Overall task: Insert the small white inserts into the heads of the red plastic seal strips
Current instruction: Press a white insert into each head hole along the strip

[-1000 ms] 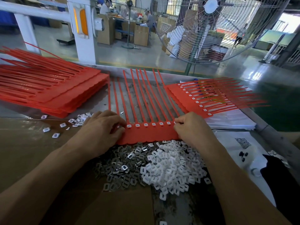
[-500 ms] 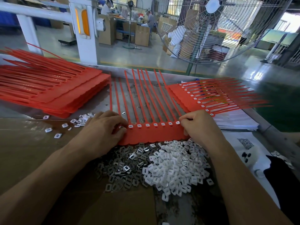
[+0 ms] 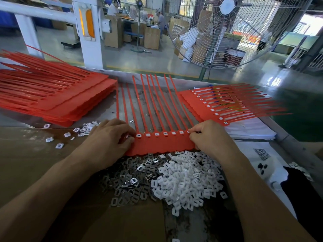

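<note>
A red sheet of joined seal strips (image 3: 160, 144) lies flat in front of me, tails pointing away, with white inserts showing in several of its heads. My left hand (image 3: 108, 138) rests with curled fingers on the sheet's left end, fingertips at a head there. My right hand (image 3: 208, 137) pinches at the rightmost head; whatever is under its fingertips is hidden. A heap of loose white inserts (image 3: 187, 180) lies just below the sheet, next to a heap of small metal clips (image 3: 132, 179).
A tall stack of red strip sheets (image 3: 57, 96) lies at the left. Another sheet with inserts (image 3: 218, 105) rests on white paper at the right. A few loose inserts (image 3: 82, 130) are scattered left. Brown cardboard (image 3: 35, 158) covers the near table. A large fan (image 3: 225, 30) stands behind.
My right hand has shifted slightly to the right, to the last head of the sheet. The left hand stays at the left end.
</note>
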`<state>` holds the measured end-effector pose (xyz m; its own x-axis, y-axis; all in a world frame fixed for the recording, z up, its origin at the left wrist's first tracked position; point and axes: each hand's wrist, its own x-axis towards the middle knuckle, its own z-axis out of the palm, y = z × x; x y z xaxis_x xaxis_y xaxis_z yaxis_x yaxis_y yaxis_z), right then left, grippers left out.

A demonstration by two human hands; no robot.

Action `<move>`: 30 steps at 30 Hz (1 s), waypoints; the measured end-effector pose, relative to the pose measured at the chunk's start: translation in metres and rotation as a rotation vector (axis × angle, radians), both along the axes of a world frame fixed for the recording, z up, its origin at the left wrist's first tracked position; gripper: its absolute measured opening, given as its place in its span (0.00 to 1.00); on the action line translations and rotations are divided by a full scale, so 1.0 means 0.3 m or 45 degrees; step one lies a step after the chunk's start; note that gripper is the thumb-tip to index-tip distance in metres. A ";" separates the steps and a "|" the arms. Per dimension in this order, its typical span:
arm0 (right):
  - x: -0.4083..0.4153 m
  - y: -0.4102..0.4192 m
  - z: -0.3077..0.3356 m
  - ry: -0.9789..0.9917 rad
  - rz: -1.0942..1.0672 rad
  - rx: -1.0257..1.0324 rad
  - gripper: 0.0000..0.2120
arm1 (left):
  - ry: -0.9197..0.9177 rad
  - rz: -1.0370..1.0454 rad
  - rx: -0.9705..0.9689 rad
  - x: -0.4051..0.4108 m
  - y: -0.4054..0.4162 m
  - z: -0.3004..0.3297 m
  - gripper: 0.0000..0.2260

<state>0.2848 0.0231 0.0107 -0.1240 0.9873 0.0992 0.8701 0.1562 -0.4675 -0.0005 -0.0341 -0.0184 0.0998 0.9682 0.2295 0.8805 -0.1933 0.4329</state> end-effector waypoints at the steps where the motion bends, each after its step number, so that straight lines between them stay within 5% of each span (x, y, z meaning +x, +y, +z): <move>1: -0.002 -0.001 0.001 -0.060 0.013 0.008 0.10 | 0.003 0.003 -0.003 0.000 0.000 0.000 0.12; 8: -0.043 0.008 0.004 -0.463 0.023 0.112 0.09 | 0.006 0.016 -0.008 0.002 0.000 0.003 0.12; 17: 0.002 0.013 0.006 0.054 -0.097 0.144 0.12 | 0.014 0.007 -0.002 0.000 0.000 0.001 0.12; 30: 0.002 0.022 -0.003 -0.111 0.050 0.024 0.13 | 0.012 0.011 -0.006 0.001 0.001 0.000 0.12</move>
